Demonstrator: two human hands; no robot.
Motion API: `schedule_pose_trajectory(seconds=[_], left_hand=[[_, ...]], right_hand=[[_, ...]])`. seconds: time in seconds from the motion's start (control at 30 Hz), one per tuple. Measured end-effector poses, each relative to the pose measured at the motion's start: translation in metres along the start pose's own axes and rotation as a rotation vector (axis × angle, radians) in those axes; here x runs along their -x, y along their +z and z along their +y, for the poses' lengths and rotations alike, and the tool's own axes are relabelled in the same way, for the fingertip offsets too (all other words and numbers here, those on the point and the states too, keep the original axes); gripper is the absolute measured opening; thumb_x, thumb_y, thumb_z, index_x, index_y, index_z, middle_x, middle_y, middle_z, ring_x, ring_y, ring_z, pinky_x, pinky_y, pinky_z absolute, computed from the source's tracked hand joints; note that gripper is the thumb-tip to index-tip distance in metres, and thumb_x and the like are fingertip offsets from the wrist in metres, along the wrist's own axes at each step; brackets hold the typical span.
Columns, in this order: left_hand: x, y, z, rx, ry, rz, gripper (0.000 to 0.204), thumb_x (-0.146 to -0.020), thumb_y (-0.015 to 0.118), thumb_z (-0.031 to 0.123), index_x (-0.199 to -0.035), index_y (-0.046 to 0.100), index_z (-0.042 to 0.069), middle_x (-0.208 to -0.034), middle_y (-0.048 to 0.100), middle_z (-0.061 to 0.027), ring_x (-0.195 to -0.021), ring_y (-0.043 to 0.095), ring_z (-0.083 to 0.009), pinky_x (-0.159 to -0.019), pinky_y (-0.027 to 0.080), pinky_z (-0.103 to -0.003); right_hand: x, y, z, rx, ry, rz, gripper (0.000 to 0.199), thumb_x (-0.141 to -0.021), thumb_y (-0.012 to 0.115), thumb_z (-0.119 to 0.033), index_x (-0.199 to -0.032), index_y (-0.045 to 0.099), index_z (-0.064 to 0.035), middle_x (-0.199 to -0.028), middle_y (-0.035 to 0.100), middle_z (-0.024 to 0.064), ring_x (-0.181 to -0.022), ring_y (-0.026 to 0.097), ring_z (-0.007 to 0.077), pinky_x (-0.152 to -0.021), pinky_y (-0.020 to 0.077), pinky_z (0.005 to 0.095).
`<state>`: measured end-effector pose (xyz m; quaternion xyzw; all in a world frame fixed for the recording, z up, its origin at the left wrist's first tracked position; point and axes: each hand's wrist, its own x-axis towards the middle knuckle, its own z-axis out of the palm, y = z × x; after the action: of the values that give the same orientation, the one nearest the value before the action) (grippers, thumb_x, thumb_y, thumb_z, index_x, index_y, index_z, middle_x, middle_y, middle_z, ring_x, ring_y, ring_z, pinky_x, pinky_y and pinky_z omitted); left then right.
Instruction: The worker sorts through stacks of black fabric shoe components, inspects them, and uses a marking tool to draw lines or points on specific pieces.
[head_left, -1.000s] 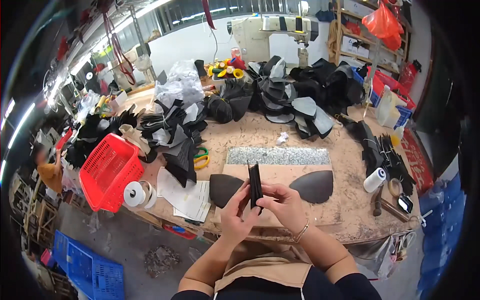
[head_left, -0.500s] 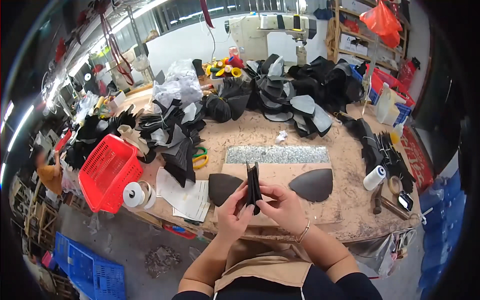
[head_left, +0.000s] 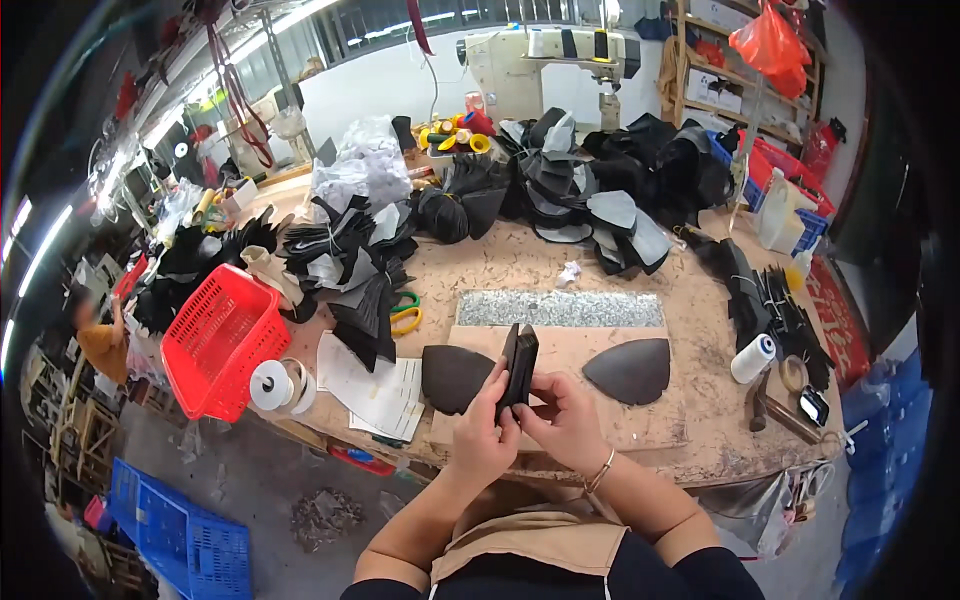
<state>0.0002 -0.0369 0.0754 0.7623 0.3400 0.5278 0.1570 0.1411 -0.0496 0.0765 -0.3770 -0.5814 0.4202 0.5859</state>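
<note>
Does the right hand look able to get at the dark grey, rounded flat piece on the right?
Probably yes: the dark grey, rounded flat piece lies uncovered ahead and right of the right hand, nothing visible between them, though that hand is touching the black layered bundle.

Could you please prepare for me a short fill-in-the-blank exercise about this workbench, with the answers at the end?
1. The left hand and right hand hold a stack whose colour is ____.
2. Exactly ____ separate dark panels lie flat, one on each side of the hands.
3. The scissors have one green handle and one ____ handle.
4. The basket beside the white reel is ____.

Answers: black; two; yellow; red.
</note>
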Motion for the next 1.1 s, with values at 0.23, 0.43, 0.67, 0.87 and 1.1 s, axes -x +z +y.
schedule_pose_trajectory(seconds=[0.23, 0.43, 0.67, 0.87, 1.1], left_hand=[[0.010, 0.007, -0.003, -0.066, -0.064, -0.005, 0.047, -0.086, 0.044, -0.001, -0.133, 0.039, -0.005, -0.129, 0.050, -0.0229, -0.111, 0.056, -0.0381, -0.092, 0.047, -0.039], [0.018, 0.006, -0.009, 0.192, -0.242, 0.051, 0.049, -0.086, 0.045, -0.003, -0.134, 0.037, -0.002, -0.124, 0.053, -0.0196, -0.114, 0.055, -0.0285, -0.095, 0.044, -0.034], [0.028, 0.018, -0.032, 0.574, -0.430, 0.058, 0.059, -0.087, 0.065, 0.015, -0.134, 0.037, -0.004, -0.123, 0.053, -0.0144, -0.112, 0.053, -0.0197, -0.098, 0.041, -0.033], [0.022, -0.064, -0.071, 0.980, -0.722, 0.768, 0.039, -0.092, 0.056, 0.020, -0.124, 0.049, -0.001, -0.122, 0.057, -0.0118, -0.112, 0.055, -0.0258, -0.099, 0.043, -0.041], [0.050, -0.095, -0.105, 1.298, -0.679, 0.808, 0.041, -0.094, 0.053, 0.021, -0.129, 0.047, 0.001, -0.128, 0.054, -0.0118, -0.118, 0.052, -0.0271, -0.103, 0.039, -0.042]], right_hand=[[-0.003, 0.002, -0.010, 0.052, 0.088, 0.029, 0.030, -0.078, 0.067, 0.004, -0.105, 0.053, 0.0030, -0.103, 0.062, 0.0118, -0.097, 0.063, 0.0167, -0.076, 0.0559, 0.0273], [0.004, -0.004, 0.002, 0.293, 0.133, 0.219, 0.023, -0.078, 0.063, 0.002, -0.100, 0.057, 0.0034, -0.090, 0.066, 0.0129, -0.078, 0.066, 0.0152, -0.065, 0.0559, 0.0258], [0.012, 0.001, 0.009, 0.223, -0.070, 0.159, 0.021, -0.079, 0.062, 0.001, -0.099, 0.057, 0.0030, -0.084, 0.065, 0.0103, -0.065, 0.061, 0.0129, -0.060, 0.0526, 0.0267], [0.010, -0.129, 0.017, -0.122, 0.000, 0.576, 0.028, -0.080, 0.057, 0.000, -0.108, 0.054, -0.0028, -0.097, 0.061, 0.0065, -0.083, 0.059, 0.0130, -0.072, 0.0487, 0.0244], [0.065, -0.214, 0.026, -0.676, 0.169, 0.779, 0.021, -0.080, 0.055, -0.001, -0.101, 0.056, -0.0028, -0.096, 0.063, 0.0051, -0.086, 0.062, 0.0152, -0.077, 0.0530, 0.0284]])
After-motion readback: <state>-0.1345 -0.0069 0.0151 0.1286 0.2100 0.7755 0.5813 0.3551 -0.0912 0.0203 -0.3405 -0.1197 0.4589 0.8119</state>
